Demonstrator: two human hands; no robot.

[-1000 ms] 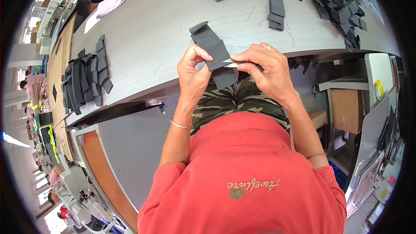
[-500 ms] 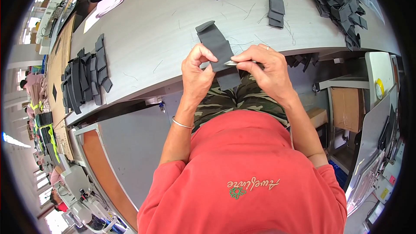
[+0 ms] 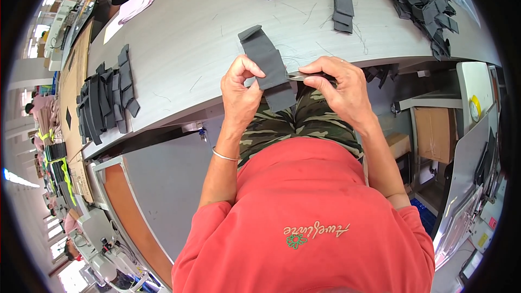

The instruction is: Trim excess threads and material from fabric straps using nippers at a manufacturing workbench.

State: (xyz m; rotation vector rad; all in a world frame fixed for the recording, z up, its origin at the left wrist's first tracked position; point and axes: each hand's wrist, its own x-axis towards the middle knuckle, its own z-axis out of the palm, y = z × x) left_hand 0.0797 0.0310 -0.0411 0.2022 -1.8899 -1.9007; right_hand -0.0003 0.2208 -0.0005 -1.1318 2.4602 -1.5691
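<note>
Left hand [image 3: 240, 93] pinches a grey strip [image 3: 267, 67] running up-left over the desk [image 3: 184, 49]; right hand [image 3: 337, 88] pinches, seemingly, small snips at its lower end.

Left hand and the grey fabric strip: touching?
Touching. The head view shows the left hand pinching the grey fabric strip between thumb and fingers.

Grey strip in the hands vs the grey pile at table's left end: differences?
The grey strip is single, pinched by the left hand and right hand; the grey pile is many overlapping pieces lying untouched on the table. Both look the same dark grey fabric.
</note>
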